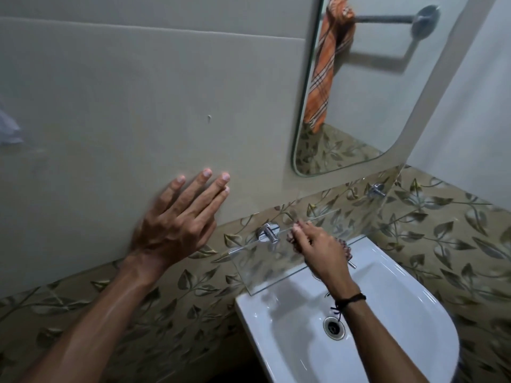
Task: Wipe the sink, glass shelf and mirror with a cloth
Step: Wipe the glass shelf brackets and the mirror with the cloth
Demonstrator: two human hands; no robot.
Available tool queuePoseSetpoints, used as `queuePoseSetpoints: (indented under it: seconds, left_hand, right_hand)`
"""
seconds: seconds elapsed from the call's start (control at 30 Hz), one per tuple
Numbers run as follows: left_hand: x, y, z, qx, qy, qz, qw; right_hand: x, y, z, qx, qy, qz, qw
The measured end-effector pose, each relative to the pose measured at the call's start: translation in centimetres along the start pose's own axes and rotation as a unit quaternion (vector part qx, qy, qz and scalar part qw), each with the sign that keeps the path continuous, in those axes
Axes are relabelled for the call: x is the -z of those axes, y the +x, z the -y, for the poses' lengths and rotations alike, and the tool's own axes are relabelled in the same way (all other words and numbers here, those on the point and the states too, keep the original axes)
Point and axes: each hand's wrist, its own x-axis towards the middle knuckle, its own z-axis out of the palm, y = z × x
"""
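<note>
Left hand (177, 217): fingers spread, empty, palm toward the plain grey wall panel (124, 106), left of the fixtures. Right hand (320, 250): clenched around a small dark bunched cloth (291, 239), mostly hidden under the fingers, resting on the clear glass shelf (265, 272) beside its chrome bracket (268, 232). White ceramic sink (387, 313) sat directly below the shelf, with a chrome drain (334, 327). Rounded wall mirror (367, 92) hung above, reflecting an orange checked towel (326, 64). A black thread band (349, 299) circled the right wrist.
</note>
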Motion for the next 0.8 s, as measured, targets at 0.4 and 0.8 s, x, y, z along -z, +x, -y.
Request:
queuePoseSetpoints:
  seconds: [0.4,0.8]
  left_hand:
    - [-0.1,0.0,-0.2,0.004,-0.004,-0.010,1.000]
    - [0.0,-0.1,-0.1,0.004,-0.009,-0.007,1.000]
  right_hand:
    - [2.0,3.0,-0.7,-0.128,-0.050,-0.023,0.990]
    - [-2.1,-6.1,5.4,0.002,0.361,-0.137,0.922]
